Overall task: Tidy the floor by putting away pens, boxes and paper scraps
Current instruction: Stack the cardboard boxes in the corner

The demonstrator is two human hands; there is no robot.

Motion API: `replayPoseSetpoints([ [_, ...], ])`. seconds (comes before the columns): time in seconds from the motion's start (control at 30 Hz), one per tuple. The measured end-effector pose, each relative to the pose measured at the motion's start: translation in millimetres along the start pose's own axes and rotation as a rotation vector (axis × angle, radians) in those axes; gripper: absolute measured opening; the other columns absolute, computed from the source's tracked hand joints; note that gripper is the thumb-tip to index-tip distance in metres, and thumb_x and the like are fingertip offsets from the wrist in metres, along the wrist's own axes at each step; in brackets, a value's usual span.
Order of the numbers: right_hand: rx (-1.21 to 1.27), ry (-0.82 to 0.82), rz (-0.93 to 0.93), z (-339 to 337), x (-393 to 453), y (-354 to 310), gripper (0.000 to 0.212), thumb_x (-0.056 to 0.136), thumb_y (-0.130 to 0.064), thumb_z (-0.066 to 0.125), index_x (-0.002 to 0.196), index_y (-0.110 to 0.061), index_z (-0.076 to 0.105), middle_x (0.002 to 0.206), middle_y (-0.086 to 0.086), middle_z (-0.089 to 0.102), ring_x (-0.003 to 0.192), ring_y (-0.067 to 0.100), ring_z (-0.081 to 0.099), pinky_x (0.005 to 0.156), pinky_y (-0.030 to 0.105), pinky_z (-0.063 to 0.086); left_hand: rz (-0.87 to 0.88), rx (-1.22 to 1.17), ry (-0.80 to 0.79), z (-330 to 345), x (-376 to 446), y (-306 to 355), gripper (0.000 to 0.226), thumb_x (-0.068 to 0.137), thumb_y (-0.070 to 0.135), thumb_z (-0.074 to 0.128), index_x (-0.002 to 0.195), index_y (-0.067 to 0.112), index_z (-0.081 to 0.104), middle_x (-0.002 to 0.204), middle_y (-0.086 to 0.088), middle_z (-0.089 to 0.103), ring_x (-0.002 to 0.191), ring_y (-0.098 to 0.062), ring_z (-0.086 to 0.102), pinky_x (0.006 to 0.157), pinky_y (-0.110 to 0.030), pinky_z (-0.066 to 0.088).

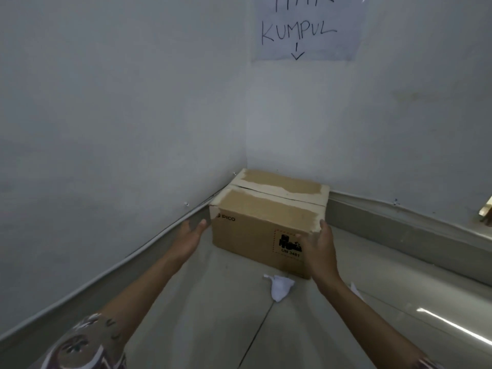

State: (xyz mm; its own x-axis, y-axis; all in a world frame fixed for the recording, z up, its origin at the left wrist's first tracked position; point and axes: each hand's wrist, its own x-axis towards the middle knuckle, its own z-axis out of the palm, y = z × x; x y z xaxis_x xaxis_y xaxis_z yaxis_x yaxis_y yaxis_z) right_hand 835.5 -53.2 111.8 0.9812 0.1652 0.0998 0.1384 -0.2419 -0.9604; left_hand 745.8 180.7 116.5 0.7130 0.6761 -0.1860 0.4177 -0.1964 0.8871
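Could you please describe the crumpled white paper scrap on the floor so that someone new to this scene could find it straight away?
Start at the wall sign whose arrow points down into the corner, where a cardboard box sits. On the floor tiles just in front of the box lies the paper scrap. It is crumpled and bright white, lying between the two arms, while another white scrap peeks out behind the right forearm.

Both arms are stretched forward, the left hand (192, 233) held open, the right hand (318, 247) loosely spread.
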Motion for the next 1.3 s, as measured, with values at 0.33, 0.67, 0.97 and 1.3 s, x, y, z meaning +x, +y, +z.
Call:
replayPoseSetpoints([
  [0.33,-0.023,-0.441,-0.09,53.2,-108.8,-89.2,0.054,0.092,-0.022,0.054,0.142,-0.017,0.032,0.148,0.002,0.033,0.135,0.018,0.032,0.102,0.028,0.029,0.066,0.112,0.192,-99.7,-145.4,-11.6,0.045,0.097,0.035,0.041,0.133,0.008,0.041,0.138,-0.01,0.046,0.124,-0.021,0.045,0.088,-0.022,0.029],
  [0.67,0.004,-1.011,-0.102,119.2,-255.1,-132.5,0.048,0.089,-0.023,0.058,0.134,-0.02,0.042,0.14,0.003,0.045,0.129,0.011,0.041,0.095,0.024,0.035,-0.145,0.046,0.311,-202.1,-317.9,-105.1,0.038,0.094,0.029,0.048,0.13,0.018,0.046,0.131,0.004,0.049,0.128,-0.015,0.044,0.104,-0.026,0.033],
  [0.97,-0.045,-1.355,-0.074,149.2,-361.7,-122.4,0.044,0.091,-0.02,0.055,0.133,-0.016,0.042,0.14,0.0,0.044,0.13,0.011,0.04,0.1,0.026,0.037,-0.311,0.101,0.562,-269.4,-414.2,-169.2,0.017,0.095,0.029,0.048,0.111,0.025,0.047,0.124,-0.002,0.051,0.112,-0.014,0.047,0.09,-0.024,0.033],
  [1.3,-0.018,-1.447,0.133,150.8,-439.1,-92.7,0.057,0.093,-0.019,0.052,0.143,-0.019,0.024,0.135,-0.007,0.04,0.128,0.014,0.04,0.084,0.015,0.037,-0.45,0.243,0.726,-309.7,-512.1,-213.4,0.037,0.096,0.029,0.044,0.13,0.014,0.048,0.136,-0.005,0.05,0.122,-0.021,0.047,0.094,-0.028,0.032],
])
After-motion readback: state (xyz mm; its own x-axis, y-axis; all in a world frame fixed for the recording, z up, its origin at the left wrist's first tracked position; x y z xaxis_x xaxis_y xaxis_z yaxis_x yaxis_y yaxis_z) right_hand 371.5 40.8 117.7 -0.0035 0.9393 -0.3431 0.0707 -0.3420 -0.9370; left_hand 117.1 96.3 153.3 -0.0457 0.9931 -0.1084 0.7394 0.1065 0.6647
